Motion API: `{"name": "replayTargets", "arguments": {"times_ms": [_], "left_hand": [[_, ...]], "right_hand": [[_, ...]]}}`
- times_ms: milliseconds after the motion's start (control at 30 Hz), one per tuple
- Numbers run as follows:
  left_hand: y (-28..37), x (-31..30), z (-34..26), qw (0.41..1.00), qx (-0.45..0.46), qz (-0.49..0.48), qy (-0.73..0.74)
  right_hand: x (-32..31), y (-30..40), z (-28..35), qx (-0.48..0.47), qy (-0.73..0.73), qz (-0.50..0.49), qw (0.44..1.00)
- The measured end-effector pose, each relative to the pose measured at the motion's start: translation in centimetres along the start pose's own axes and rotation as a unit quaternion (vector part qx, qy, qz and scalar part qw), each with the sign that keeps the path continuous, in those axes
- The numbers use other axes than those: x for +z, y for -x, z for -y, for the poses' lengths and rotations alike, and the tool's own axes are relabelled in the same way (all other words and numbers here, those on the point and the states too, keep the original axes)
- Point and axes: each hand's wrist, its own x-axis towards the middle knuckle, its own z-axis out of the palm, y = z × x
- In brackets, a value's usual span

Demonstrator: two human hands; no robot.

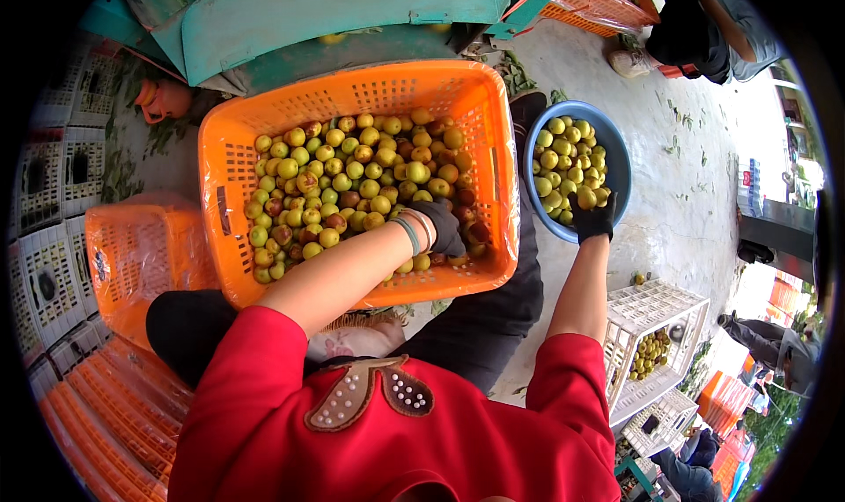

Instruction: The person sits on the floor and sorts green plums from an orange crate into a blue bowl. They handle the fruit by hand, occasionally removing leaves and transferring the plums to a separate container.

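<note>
An orange plastic basket (370,294), lined with clear film, sits before me over my legs. Inside lies a spread of jujube-like fruits (330,178), yellow-green with reddish-brown patches. My left hand (443,228), in a dark glove with bands at the wrist, reaches down among fruits at the basket's near right; its fingertips are hidden, so any grip cannot be made out. To the right, a blue plastic basin (626,165) holds yellow-green fruits (568,152). At its near rim my right hand (594,219), also dark-gloved, cups a couple of fruits (586,197) between thumb and fingers.
A green metal machine (343,13) borders the basket's far side. Left are an orange basket (132,264), stacked orange baskets (112,409) and white crates (49,277). A white crate (653,304) with fruit stands right. Another person (719,33) is at upper right. Leaves litter the concrete floor (686,191).
</note>
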Motion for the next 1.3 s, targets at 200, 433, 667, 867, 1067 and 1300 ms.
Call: {"name": "replayTargets", "arguments": {"times_ms": [200, 433, 667, 867, 1067, 1300], "left_hand": [[0.0, -0.5, 3.7, 0.988, -0.004, 0.138, 0.066], [6.6, 4.3, 8.1, 0.986, 0.044, 0.065, 0.147], [10.1, 8.9, 8.5, 0.934, 0.146, -0.034, 0.323], [11.7, 10.8, 8.2, 0.900, 0.201, -0.094, 0.375], [11.3, 12.1, 9.5, 0.852, 0.178, -0.082, 0.486], [12.0, 11.1, 8.0, 0.732, 0.116, -0.113, 0.661]], "right_hand": [[3.3, 5.5, 8.3, 0.105, -0.231, -0.128, 0.959], [13.8, 17.1, 13.5, -0.151, 0.380, 0.321, 0.854], [16.0, 16.9, 11.1, -0.033, 0.409, 0.362, 0.837], [14.0, 18.6, 12.6, -0.012, 0.348, 0.326, 0.879], [16.2, 22.5, 13.7, -0.108, 0.259, 0.465, 0.840], [19.9, 23.4, 13.4, -0.109, 0.185, 0.516, 0.829]]}}
